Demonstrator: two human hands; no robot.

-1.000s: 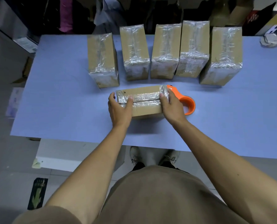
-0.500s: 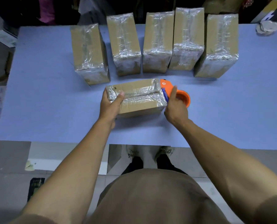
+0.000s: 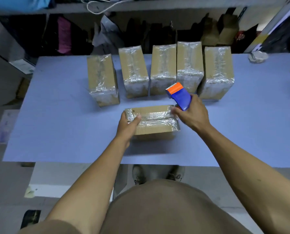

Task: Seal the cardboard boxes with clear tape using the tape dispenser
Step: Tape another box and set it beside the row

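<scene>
Right hand [image 3: 194, 114] fisted round tape dispenser [image 3: 178, 96] lifted over the box's right end, left hand [image 3: 128, 124] clamping the cardboard box [image 3: 152, 119] mid-table w/ thumb on top: risk is tape re-sticking or wrinkling if it isn't cut clean.

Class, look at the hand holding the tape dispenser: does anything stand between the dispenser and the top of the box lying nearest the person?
Nothing visible does. The right hand holds the orange-and-blue tape dispenser raised just beyond the right end of the partly taped cardboard box; only open air separates them.
</scene>
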